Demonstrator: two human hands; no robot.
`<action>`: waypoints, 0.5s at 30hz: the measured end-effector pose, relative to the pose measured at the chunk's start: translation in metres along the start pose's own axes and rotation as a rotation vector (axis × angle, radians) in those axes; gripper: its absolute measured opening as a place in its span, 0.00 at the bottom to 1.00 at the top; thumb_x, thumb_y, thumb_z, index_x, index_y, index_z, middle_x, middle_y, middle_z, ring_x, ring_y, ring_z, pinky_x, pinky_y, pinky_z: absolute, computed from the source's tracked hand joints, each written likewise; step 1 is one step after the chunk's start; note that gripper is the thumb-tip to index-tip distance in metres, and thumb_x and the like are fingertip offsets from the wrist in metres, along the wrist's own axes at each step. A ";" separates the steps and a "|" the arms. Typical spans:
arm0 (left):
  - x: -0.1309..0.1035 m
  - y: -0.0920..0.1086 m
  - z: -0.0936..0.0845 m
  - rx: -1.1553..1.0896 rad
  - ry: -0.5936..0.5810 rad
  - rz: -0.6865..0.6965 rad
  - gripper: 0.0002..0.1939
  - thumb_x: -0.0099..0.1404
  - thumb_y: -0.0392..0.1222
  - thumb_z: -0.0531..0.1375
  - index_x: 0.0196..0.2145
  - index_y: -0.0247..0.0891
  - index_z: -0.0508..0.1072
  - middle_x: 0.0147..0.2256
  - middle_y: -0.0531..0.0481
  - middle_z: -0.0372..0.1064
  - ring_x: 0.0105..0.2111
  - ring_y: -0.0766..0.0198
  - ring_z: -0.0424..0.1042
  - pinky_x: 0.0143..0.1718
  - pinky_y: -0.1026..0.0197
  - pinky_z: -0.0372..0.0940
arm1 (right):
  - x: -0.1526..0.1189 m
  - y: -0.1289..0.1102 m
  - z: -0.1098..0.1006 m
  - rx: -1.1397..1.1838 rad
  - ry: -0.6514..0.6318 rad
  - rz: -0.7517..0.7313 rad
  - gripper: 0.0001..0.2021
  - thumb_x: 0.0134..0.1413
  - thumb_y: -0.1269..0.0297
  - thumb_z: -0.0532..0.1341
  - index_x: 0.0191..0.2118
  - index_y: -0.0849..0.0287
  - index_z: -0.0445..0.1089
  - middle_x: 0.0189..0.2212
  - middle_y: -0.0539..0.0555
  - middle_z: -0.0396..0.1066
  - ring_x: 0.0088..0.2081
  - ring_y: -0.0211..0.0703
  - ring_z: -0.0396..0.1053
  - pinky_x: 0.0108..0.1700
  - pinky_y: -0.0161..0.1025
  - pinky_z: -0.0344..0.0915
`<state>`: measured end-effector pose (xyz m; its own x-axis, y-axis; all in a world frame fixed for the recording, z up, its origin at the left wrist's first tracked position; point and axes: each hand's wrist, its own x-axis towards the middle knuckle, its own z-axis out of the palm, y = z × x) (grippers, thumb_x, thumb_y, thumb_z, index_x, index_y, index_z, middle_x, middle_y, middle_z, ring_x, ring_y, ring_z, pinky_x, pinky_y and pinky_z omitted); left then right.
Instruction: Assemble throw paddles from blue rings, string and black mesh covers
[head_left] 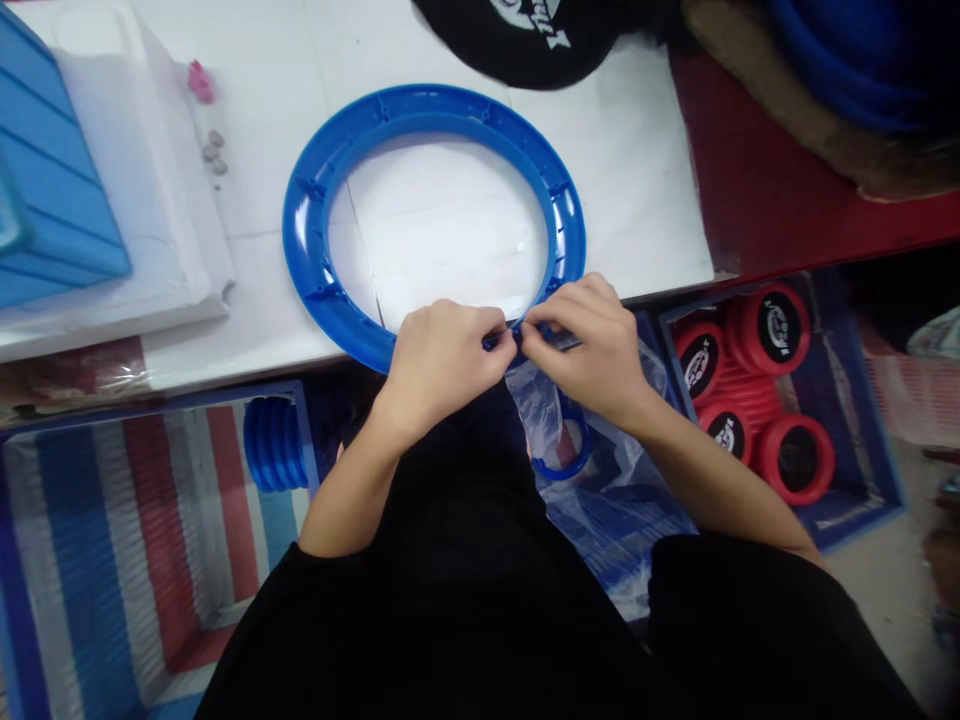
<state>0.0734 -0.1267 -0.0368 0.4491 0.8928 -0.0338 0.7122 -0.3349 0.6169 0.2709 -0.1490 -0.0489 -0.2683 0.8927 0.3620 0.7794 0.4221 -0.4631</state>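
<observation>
A large blue plastic ring (306, 222) lies on the white table with its ribbed channel facing up. Over its near edge, my left hand (446, 360) is closed, with thumb and forefinger pinched at the ring's rim. Just to the right, my right hand (589, 345) is also pinched, its fingertips almost touching the left ones. A small dark blue bit shows between the two hands, too small to make out. What each pinch holds is hidden by the fingers.
The white table (255, 270) carries a blue basket (64, 170), a pink scrap (200, 82) and a black disc (525, 40). Below its edge stand a striped-lined crate (97, 560) with blue rings, a clear bag (630, 500), and a blue crate (862, 440) of red rings.
</observation>
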 end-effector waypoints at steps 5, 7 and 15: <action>0.000 -0.001 0.001 0.020 -0.004 -0.005 0.13 0.70 0.44 0.60 0.34 0.42 0.84 0.30 0.46 0.81 0.31 0.57 0.76 0.35 0.56 0.63 | 0.000 -0.006 0.002 -0.016 -0.003 0.016 0.09 0.64 0.69 0.61 0.31 0.53 0.71 0.27 0.50 0.70 0.33 0.46 0.63 0.41 0.48 0.60; 0.000 -0.001 0.001 0.026 -0.008 -0.007 0.13 0.70 0.44 0.60 0.34 0.42 0.84 0.30 0.46 0.81 0.31 0.57 0.77 0.35 0.56 0.63 | 0.000 -0.008 0.002 -0.031 -0.009 0.039 0.10 0.64 0.70 0.61 0.30 0.53 0.71 0.27 0.51 0.69 0.33 0.47 0.63 0.41 0.48 0.60; 0.000 0.001 0.000 0.020 -0.017 -0.023 0.13 0.70 0.44 0.60 0.35 0.42 0.85 0.32 0.45 0.82 0.33 0.56 0.77 0.36 0.56 0.65 | 0.001 -0.010 -0.034 -0.018 -0.172 -0.011 0.05 0.69 0.66 0.63 0.43 0.53 0.78 0.33 0.54 0.76 0.38 0.50 0.71 0.43 0.49 0.68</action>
<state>0.0742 -0.1269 -0.0357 0.4412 0.8953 -0.0615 0.7331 -0.3201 0.6001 0.2816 -0.1574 -0.0162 -0.3686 0.9027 0.2222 0.7854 0.4302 -0.4450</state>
